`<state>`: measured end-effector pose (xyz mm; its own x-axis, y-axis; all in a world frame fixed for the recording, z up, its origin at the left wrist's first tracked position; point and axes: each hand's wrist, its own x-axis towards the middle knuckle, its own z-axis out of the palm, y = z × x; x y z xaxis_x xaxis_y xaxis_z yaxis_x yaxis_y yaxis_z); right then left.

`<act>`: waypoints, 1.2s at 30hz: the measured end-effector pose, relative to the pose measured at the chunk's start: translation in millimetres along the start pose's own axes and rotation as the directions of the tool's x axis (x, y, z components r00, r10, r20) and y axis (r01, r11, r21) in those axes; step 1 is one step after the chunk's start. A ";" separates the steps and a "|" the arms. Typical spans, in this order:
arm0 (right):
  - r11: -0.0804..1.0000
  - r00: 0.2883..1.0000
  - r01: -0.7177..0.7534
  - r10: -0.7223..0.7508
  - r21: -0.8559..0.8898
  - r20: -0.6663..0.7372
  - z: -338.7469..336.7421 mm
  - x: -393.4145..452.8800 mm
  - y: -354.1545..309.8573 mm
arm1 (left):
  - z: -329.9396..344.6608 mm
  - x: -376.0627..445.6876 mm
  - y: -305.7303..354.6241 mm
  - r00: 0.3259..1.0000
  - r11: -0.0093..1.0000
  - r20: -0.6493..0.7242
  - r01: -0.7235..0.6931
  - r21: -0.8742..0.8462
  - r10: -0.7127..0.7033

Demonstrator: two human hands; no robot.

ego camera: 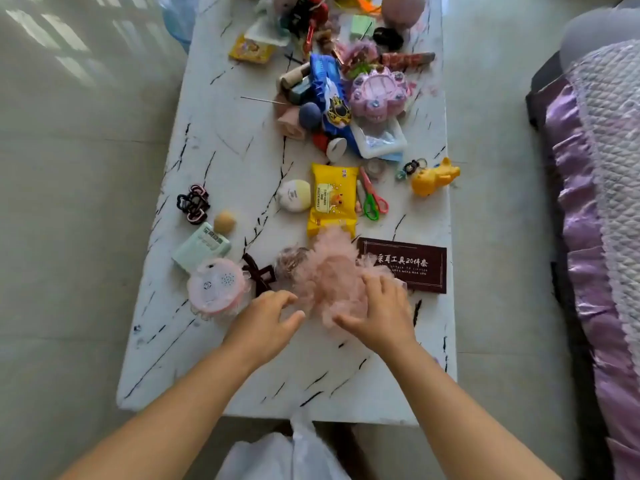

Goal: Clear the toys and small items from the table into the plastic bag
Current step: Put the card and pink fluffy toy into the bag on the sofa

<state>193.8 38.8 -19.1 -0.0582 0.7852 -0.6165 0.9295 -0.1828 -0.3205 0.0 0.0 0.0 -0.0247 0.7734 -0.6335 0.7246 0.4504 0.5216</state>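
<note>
A white marble-patterned table [214,150] carries many toys and small items. Near its front lies a fluffy pink tulle piece [329,268]. My left hand [266,320] reaches its left edge with relaxed, spread fingers, holding nothing. On the tulle's right side rests my right hand [381,306], fingers spread over the fabric. A white plastic bag [287,452] hangs below the table's front edge, between my arms. Close by are a pink round toy [216,285], a dark hair clip [258,273], a maroon box [405,265] and a yellow wipes pack [332,199].
Farther back lie scissors [372,199], a yellow toy figure [434,176], a mint green box [201,245], black hair clips [194,202], a pink toy car [377,93] and a dense pile of toys. A purple quilted bed [599,202] stands to the right. Pale floor tiles surround the table.
</note>
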 end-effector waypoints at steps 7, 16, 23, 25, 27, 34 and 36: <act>0.993 0.989 -0.101 0.094 0.062 0.110 45.8 37.6 22.4 | 28.1 33.0 -10.9 0.997 0.994 -0.001 0.080 -0.073 -0.081; 0.984 0.994 -0.092 0.081 0.151 0.078 34.2 34.9 33.1 | 18.3 26.1 -4.7 0.995 0.991 -0.026 0.097 -0.095 -0.099; 0.968 0.985 0.071 -0.031 0.242 -0.169 -35.4 -23.9 34.7 | -10.0 7.2 50.6 0.987 0.988 -0.157 -0.068 -0.139 0.045; 0.970 0.967 0.086 -0.026 0.230 -0.252 -54.8 -48.7 43.3 | -16.3 -0.5 73.4 0.979 0.977 -0.156 -0.154 -0.150 0.130; 0.972 0.948 0.071 0.004 0.222 -0.318 -72.9 -75.0 56.1 | -19.4 -8.2 98.9 0.962 0.963 -0.113 -0.259 -0.080 0.249; 0.965 0.863 0.213 -0.110 0.156 -0.494 -134.4 -156.5 102.3 | 6.8 -22.0 190.0 0.788 0.640 0.189 -0.593 0.489 0.586; 0.935 0.827 0.307 -0.168 0.180 -0.536 -147.1 -172.5 116.1 | 22.0 -25.8 212.8 0.757 0.510 0.269 -0.615 0.602 0.595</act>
<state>365.3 -30.9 155.9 -0.0092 0.9975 -0.0702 0.7851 -0.0363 -0.6183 170.0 66.1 114.8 0.5978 0.7338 -0.3228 0.7992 -0.5142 0.3112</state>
